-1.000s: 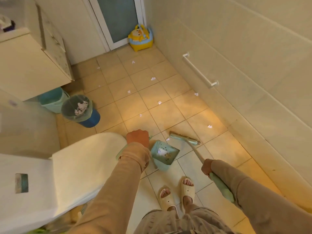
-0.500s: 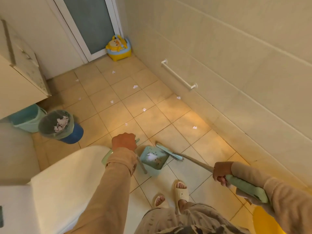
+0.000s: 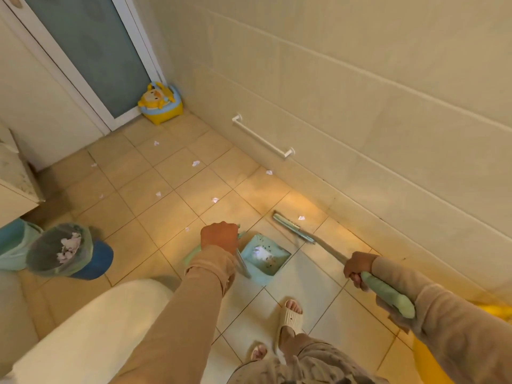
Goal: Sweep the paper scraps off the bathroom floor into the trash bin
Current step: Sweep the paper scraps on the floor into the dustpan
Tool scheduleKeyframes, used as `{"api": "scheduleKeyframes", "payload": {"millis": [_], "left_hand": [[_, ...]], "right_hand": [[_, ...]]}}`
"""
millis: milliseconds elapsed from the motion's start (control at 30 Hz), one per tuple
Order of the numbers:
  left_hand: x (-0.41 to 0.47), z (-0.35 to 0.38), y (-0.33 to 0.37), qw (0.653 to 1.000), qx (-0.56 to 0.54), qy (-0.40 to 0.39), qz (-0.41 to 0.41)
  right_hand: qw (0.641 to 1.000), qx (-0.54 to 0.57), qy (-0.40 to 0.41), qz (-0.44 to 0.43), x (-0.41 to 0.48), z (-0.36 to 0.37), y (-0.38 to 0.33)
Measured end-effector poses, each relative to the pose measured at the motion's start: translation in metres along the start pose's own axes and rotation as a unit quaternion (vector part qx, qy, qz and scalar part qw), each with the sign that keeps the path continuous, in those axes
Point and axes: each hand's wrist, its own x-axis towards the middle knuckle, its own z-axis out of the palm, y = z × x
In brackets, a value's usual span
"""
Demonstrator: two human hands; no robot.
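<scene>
While both hands gripped closed, left hand (image 3: 220,237) on dustpan (image 3: 263,256), right hand (image 3: 357,268) on broom (image 3: 293,227), a hard stroke could've flicked the mid-right scrap (image 3: 301,218) past the pan.

Single head-worn wide-angle view, steeply downward and forward, over tiled floor (image 3: 210,195) toward door (image 3: 91,51)

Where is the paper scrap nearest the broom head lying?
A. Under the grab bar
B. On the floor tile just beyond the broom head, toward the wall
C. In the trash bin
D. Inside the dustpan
B: the paper scrap lies on the tile just past the broom head, on its wall side.
</scene>
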Motion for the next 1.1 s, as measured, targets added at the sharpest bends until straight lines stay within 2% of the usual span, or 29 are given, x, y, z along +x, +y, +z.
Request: {"api": "scheduleKeyframes", "payload": {"millis": [233, 300, 400, 600, 833, 967, 1100], "left_hand": [[0.048, -0.027, 0.020, 0.999, 0.027, 0.012, 0.041], [0.064, -0.040, 0.030, 0.997, 0.044, 0.027, 0.050], [0.086, -0.055, 0.048, 0.998, 0.027, 0.032, 0.050], [0.121, -0.063, 0.077, 0.997, 0.037, 0.012, 0.072], [0.167, -0.074, 0.072, 0.996, 0.047, 0.036, 0.066], [0.186, -0.084, 0.071, 0.996, 0.047, 0.038, 0.072], [0.199, -0.097, 0.071, 0.996, 0.043, 0.023, 0.071]], "right_hand": [[0.999, -0.010, 0.040, 0.005, 0.027, -0.053, -0.014], [0.998, 0.026, 0.049, 0.000, 0.038, -0.069, -0.018], [0.997, 0.016, 0.066, 0.030, 0.052, -0.081, -0.036], [0.994, -0.063, 0.039, 0.076, 0.079, -0.092, -0.068], [0.995, -0.040, -0.019, 0.091, 0.114, -0.087, -0.089], [0.994, -0.077, 0.018, 0.074, 0.109, -0.076, -0.076], [0.993, -0.090, -0.016, 0.080, 0.095, -0.063, -0.048]]}}
